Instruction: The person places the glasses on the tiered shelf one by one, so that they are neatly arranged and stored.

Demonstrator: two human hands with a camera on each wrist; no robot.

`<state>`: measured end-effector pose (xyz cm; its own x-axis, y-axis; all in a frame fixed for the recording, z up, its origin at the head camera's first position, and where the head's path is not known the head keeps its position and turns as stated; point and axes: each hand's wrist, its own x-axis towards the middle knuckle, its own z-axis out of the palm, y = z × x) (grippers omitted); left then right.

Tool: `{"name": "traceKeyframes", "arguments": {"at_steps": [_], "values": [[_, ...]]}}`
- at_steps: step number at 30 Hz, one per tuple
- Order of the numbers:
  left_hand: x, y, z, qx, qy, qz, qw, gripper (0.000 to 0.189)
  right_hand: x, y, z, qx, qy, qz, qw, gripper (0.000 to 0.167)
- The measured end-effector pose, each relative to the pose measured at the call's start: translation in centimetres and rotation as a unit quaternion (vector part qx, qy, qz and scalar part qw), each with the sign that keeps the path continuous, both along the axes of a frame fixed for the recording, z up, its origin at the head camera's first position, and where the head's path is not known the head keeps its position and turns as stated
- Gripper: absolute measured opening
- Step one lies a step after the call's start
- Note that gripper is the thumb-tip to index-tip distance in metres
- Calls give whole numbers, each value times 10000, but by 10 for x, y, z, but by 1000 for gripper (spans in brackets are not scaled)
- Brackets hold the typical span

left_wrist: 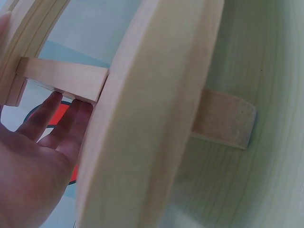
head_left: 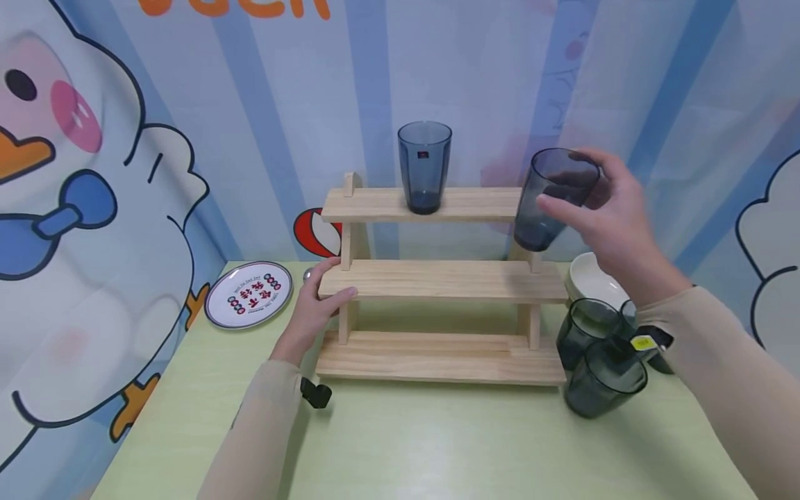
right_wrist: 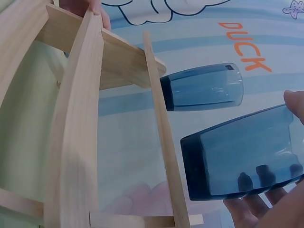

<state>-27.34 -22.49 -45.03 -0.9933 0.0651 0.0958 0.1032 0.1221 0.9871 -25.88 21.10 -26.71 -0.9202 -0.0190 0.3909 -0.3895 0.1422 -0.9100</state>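
Note:
A three-tier wooden display shelf (head_left: pixel 437 279) stands on the pale green table. My left hand (head_left: pixel 312 312) grips the left end of its middle board, thumb on top; in the left wrist view its fingers (left_wrist: pixel 71 124) reach behind the board beside an upright. My right hand (head_left: pixel 619 215) holds a blue-tinted glass tumbler (head_left: pixel 533 226), tilted, at the right end of the top board. Fingers and thumb wrap the glass near its rim. A similar tumbler (head_left: pixel 425 167) stands upright on the top board, left of the held one.
More dark glass tumblers (head_left: pixel 594 389) cluster on the table right of the shelf, partly behind my right sleeve. A white bowl (head_left: pixel 594 281) sits behind them. An oval plate (head_left: pixel 248 298) with red lettering lies at the left. A duck-print curtain (head_left: pixel 281 125) hangs behind.

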Motion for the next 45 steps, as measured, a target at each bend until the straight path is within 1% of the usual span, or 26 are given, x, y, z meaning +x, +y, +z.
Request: {"name": "traceKeyframes", "arguments": {"at_steps": [4,11,18,21,29,38,45], "values": [[0,0,0,7,-58,-19,10000,68,-15,-12,5,286,-135,-217,9993,77],[0,0,-1,32,-72,-8,10000,67,-39,-30,10,474,-199,-512,9974,79],[0,0,-1,28,-73,-15,10000,67,-56,-43,12,688,-416,-829,9933,83],[0,0,-1,10,-54,-9,10000,67,-62,-48,13,681,-524,-863,9926,85],[-1,0,-2,-25,-43,26,10000,66,-73,-54,14,637,-647,-863,9921,88],[-3,-2,-3,4,-78,71,9999,66,-78,-58,13,805,-701,-797,9911,89],[-1,-4,-4,-50,-106,69,9999,66,-80,-63,11,941,-750,-663,9905,94]]}}
